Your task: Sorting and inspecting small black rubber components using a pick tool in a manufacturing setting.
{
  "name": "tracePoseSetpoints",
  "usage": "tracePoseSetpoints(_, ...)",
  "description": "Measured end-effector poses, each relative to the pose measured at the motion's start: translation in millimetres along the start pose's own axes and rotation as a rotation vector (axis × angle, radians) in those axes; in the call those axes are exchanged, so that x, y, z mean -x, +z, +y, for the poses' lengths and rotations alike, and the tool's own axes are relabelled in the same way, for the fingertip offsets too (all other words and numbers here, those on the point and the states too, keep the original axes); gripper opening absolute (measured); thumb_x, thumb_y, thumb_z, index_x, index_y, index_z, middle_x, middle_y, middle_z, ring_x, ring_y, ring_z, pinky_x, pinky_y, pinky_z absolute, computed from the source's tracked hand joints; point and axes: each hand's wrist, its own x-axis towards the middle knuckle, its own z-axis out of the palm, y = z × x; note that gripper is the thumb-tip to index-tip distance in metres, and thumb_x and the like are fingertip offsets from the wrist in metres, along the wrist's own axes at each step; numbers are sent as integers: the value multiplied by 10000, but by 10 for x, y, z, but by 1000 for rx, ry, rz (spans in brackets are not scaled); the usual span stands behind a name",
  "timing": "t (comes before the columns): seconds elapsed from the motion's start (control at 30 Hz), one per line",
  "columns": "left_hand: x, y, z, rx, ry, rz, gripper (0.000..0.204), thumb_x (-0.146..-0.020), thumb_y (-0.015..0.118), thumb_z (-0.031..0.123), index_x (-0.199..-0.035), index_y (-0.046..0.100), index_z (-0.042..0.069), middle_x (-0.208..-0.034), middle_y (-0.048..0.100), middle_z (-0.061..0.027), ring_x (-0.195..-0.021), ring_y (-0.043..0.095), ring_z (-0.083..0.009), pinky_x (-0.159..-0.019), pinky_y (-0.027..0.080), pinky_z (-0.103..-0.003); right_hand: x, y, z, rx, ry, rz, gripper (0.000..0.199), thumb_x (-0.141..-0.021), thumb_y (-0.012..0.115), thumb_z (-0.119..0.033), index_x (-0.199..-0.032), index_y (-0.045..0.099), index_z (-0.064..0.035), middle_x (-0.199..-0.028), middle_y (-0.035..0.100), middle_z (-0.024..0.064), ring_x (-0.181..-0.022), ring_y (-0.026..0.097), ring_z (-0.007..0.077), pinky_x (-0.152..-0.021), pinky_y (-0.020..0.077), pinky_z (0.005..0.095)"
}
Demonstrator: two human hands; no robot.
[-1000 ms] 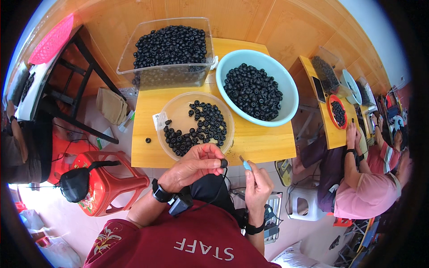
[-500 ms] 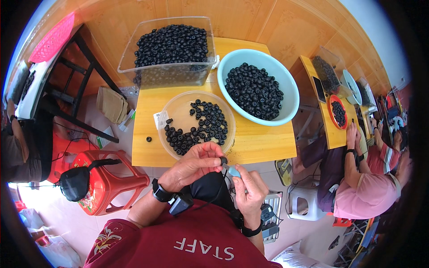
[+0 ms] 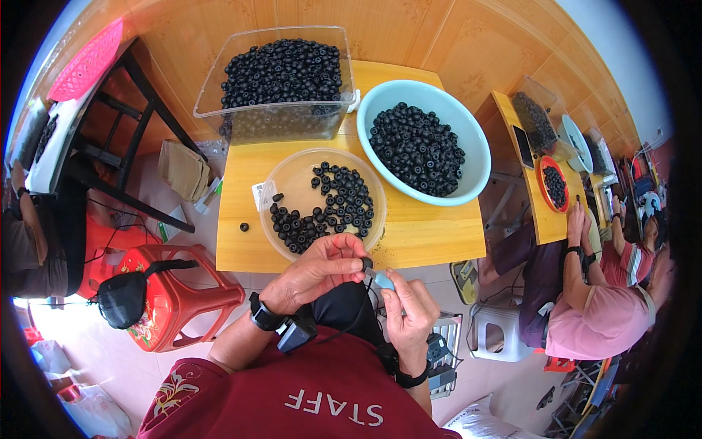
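A worker in a dark red shirt sits at a small yellow wooden bench (image 3: 417, 238), both hands raised just off its near edge. The left hand (image 3: 316, 272) has its fingers closed on a small black ring-shaped part (image 3: 366, 263), pinched at the fingertips. The right hand (image 3: 409, 313) meets it from below, fingers wrapped around a small light blue tool (image 3: 383, 279) whose tip sits right beside the black part. Directly beyond the hands, a shallow clear plastic bowl (image 3: 292, 183) rests on the bench, partly filled with the same black parts clustered toward its right and near side. To its right stands a pale blue basin (image 3: 468, 132) heaped with more of them, and at the far end a clear rectangular tub (image 3: 278, 121) is nearly full. One stray black part (image 3: 243, 227) lies on the bench left of the clear bowl. A red plastic stool (image 3: 175, 293) stands on the floor to the left, a black pouch (image 3: 123, 298) resting on it. At right, another person in a pink top (image 3: 599, 322) sits at a second bench (image 3: 530, 175) holding a red dish (image 3: 547, 162) of black parts.
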Motion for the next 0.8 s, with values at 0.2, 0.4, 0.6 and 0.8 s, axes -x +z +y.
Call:
tracePoseSetpoints(0.2, -11, 3, -1, -16, -6, 21, 179, -830, 668, 34, -987, 583, 30, -850, 629, -39, -733, 627, -120, -707, 518, -225, -9, 6, 4, -10, 15, 0, 208, -800, 688, -106, -993, 674, -31, -641, 529, 91, -538, 519, 237, -495, 403, 339)
tracePoseSetpoints(0.4, -35, -62, -17, -38, -7, 94, 168, -811, 685, 29, -951, 593, 31, -848, 631, -46, -735, 625, -124, -704, 515, -224, 36, 144, 87, -24, 62, 26, 196, -813, 671, -94, -995, 667, -23, -648, 535, 108, -550, 525, 259, -508, 412, 352)
tracePoseSetpoints(0.6, 89, 63, -39, -22, -99, -52, 169, -811, 688, 33, -946, 586, 36, -851, 627, -47, -730, 613, -116, -693, 512, -225, 185, 206, 628, 101, 255, 47, 187, -868, 585, -88, -1020, 662, -10, -700, 575, 158, -594, 559, 307, -546, 428, 392)
tracePoseSetpoints(0.8, -12, -5, -70, 136, -56, -60, 178, -842, 647, 20, -1005, 581, 45, -929, 603, -29, -768, 593, -111, -733, 502, -225, 278, 43, 684, 143, 313, 84, 193, -858, 592, -85, -1016, 670, -7, -657, 544, 149, -570, 528, 286, -547, 415, 378)
